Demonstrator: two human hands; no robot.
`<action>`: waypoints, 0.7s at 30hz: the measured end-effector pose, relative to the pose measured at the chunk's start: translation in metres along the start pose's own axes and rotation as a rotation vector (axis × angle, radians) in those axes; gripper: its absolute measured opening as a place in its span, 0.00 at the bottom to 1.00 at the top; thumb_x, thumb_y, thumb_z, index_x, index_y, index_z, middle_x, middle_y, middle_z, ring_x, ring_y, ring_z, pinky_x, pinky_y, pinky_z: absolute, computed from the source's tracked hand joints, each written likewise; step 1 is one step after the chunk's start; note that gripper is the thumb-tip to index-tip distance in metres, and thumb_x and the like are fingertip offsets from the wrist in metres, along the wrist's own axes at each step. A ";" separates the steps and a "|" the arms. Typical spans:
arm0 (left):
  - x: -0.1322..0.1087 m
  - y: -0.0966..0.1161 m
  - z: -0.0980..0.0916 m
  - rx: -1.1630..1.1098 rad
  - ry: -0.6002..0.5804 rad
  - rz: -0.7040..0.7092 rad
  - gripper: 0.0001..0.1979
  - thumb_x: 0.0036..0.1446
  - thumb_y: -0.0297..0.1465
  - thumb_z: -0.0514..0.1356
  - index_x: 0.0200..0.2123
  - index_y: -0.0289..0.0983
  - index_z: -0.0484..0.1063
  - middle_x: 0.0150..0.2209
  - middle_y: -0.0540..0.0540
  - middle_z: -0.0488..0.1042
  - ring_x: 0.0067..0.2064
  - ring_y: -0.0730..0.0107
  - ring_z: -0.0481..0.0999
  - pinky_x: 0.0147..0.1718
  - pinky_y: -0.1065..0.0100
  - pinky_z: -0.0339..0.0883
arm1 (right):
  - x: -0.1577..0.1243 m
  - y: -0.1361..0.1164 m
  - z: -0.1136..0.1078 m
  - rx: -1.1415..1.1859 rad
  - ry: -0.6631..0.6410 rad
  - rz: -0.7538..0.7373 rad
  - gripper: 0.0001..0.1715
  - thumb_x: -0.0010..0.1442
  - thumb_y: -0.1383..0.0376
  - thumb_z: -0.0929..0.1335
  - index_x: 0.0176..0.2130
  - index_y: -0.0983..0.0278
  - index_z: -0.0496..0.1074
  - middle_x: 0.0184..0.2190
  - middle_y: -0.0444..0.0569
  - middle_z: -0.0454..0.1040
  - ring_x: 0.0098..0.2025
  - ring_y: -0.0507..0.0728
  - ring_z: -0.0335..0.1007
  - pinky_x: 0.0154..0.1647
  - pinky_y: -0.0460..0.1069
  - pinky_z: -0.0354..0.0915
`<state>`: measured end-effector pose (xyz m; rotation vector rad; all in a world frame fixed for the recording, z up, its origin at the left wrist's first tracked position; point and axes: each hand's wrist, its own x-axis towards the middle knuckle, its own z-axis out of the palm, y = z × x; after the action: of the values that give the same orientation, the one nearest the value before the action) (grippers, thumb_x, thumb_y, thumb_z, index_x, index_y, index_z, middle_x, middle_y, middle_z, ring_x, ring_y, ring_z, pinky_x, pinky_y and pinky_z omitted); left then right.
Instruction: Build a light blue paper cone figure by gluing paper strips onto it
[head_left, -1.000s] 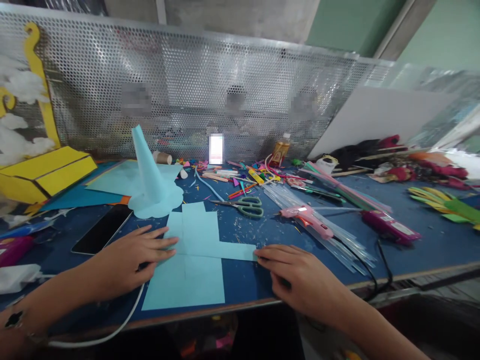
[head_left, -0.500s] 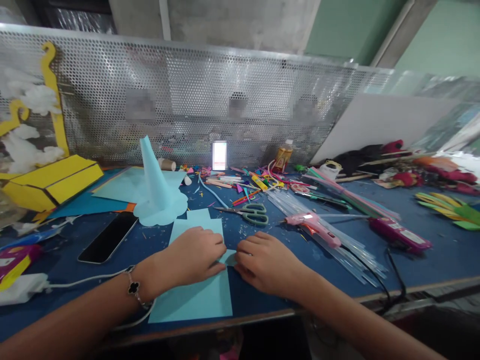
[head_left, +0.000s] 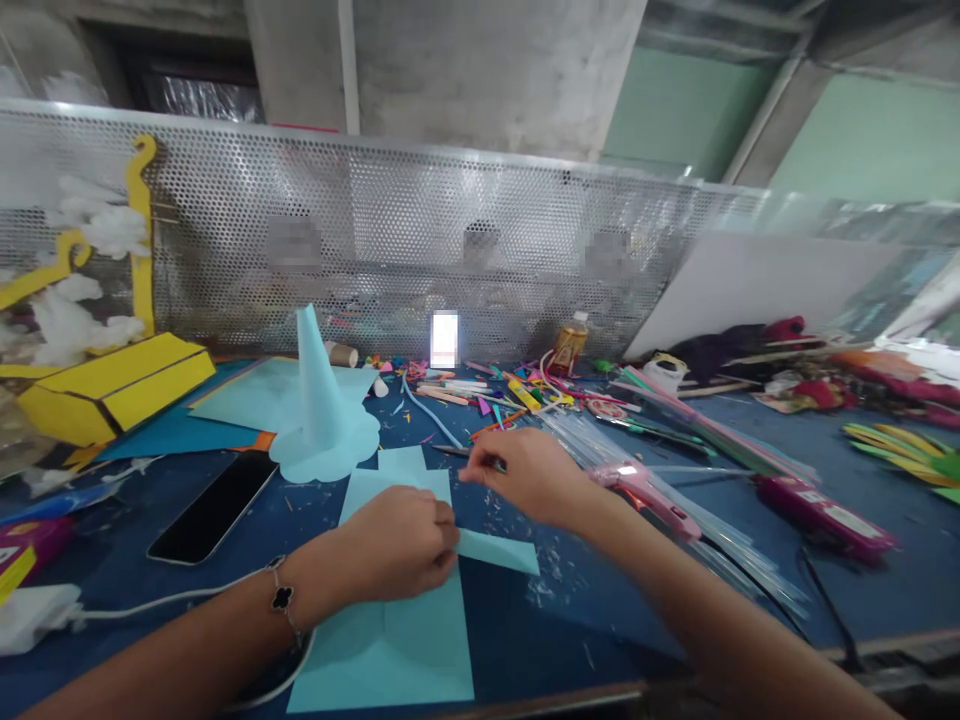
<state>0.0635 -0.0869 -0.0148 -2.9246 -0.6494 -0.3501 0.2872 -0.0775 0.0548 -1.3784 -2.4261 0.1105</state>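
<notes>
- Since half a second ago, your right hand (head_left: 532, 475) has come off the blue paper strip (head_left: 499, 552) and gone up and away from you to the scissors, leaving that end of the strip loose.
- Far left you've got the yellow box (head_left: 120, 385) at the back of the worktop (head_left: 555, 640).
- Next along is the phone (head_left: 214, 508), dark screen up, then the light-blue cone (head_left: 321, 400) standing upright on its scalloped base.
- Your left hand (head_left: 394, 540) is curled down over the strip's near end; can't tell if you're pinching it or just pressing.
- Light-blue paper (head_left: 427, 650) lies flat under that hand, with the strip sticking out past its right edge.
- Your right hand has its fingers loosely curled and covers most of the scissors (head_left: 450, 451); only a blade pokes out, so can't tell if you've gripped them.
- Pink glue gun (head_left: 660, 505) sits just right of that, partly behind your forearm.
</notes>
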 end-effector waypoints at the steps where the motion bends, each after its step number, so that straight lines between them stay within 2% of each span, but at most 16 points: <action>1: -0.001 -0.001 0.000 0.028 0.011 0.004 0.07 0.65 0.29 0.60 0.34 0.38 0.76 0.33 0.48 0.78 0.33 0.64 0.79 0.34 0.63 0.70 | 0.008 -0.002 -0.004 0.020 0.007 0.019 0.15 0.68 0.56 0.70 0.32 0.61 0.77 0.30 0.44 0.81 0.32 0.55 0.74 0.32 0.48 0.60; 3: -0.003 -0.004 -0.001 0.080 0.061 -0.022 0.08 0.65 0.26 0.57 0.35 0.37 0.76 0.33 0.48 0.79 0.32 0.64 0.79 0.32 0.63 0.70 | 0.021 -0.008 -0.010 0.100 -0.025 -0.018 0.19 0.71 0.54 0.68 0.31 0.62 0.75 0.27 0.45 0.78 0.30 0.54 0.72 0.30 0.48 0.60; 5: -0.005 -0.008 -0.004 0.119 0.160 -0.117 0.10 0.66 0.26 0.56 0.35 0.37 0.76 0.33 0.47 0.79 0.31 0.64 0.79 0.31 0.64 0.69 | 0.026 -0.015 -0.010 0.187 -0.065 -0.138 0.13 0.69 0.59 0.68 0.34 0.62 0.75 0.30 0.45 0.79 0.32 0.53 0.73 0.33 0.47 0.63; 7: -0.007 -0.012 -0.006 0.128 0.275 -0.220 0.12 0.67 0.26 0.54 0.34 0.38 0.76 0.31 0.47 0.79 0.31 0.65 0.78 0.30 0.66 0.68 | 0.026 -0.019 -0.004 0.191 -0.038 -0.264 0.03 0.63 0.66 0.69 0.37 0.62 0.76 0.35 0.45 0.80 0.37 0.53 0.74 0.38 0.47 0.66; 9: -0.010 -0.014 -0.007 0.116 0.352 -0.268 0.13 0.68 0.27 0.53 0.33 0.38 0.76 0.30 0.47 0.78 0.31 0.67 0.78 0.30 0.67 0.68 | 0.021 -0.021 0.007 0.080 0.025 -0.341 0.04 0.60 0.69 0.68 0.36 0.62 0.75 0.36 0.46 0.80 0.38 0.54 0.74 0.40 0.49 0.65; 11: -0.011 -0.015 -0.007 0.107 0.365 -0.285 0.14 0.69 0.29 0.53 0.32 0.38 0.75 0.30 0.47 0.78 0.31 0.67 0.78 0.30 0.68 0.67 | 0.017 -0.022 0.017 -0.066 0.062 -0.374 0.06 0.59 0.70 0.67 0.34 0.62 0.75 0.34 0.46 0.80 0.36 0.54 0.73 0.39 0.50 0.63; 14: -0.011 -0.015 -0.008 0.088 0.324 -0.333 0.15 0.70 0.30 0.54 0.30 0.37 0.74 0.29 0.47 0.77 0.31 0.66 0.78 0.30 0.67 0.67 | 0.015 -0.022 0.026 -0.202 0.064 -0.407 0.05 0.57 0.70 0.67 0.32 0.62 0.74 0.32 0.46 0.78 0.34 0.55 0.71 0.37 0.51 0.61; 17: -0.010 -0.017 -0.009 0.055 0.309 -0.354 0.15 0.70 0.30 0.54 0.30 0.38 0.75 0.29 0.48 0.78 0.31 0.66 0.78 0.30 0.67 0.67 | 0.016 -0.023 0.028 -0.247 0.078 -0.400 0.05 0.56 0.69 0.66 0.31 0.62 0.73 0.31 0.46 0.78 0.34 0.56 0.71 0.36 0.52 0.60; 21: -0.010 -0.018 -0.008 0.050 0.364 -0.301 0.14 0.69 0.29 0.55 0.31 0.38 0.76 0.30 0.48 0.79 0.33 0.64 0.79 0.32 0.65 0.67 | 0.017 -0.023 0.030 -0.252 0.119 -0.380 0.04 0.55 0.68 0.66 0.32 0.62 0.73 0.31 0.46 0.78 0.34 0.56 0.70 0.35 0.52 0.57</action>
<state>0.0457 -0.0758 -0.0082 -2.6098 -1.0156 -0.8581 0.2507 -0.0722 0.0359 -0.9554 -2.6139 -0.3708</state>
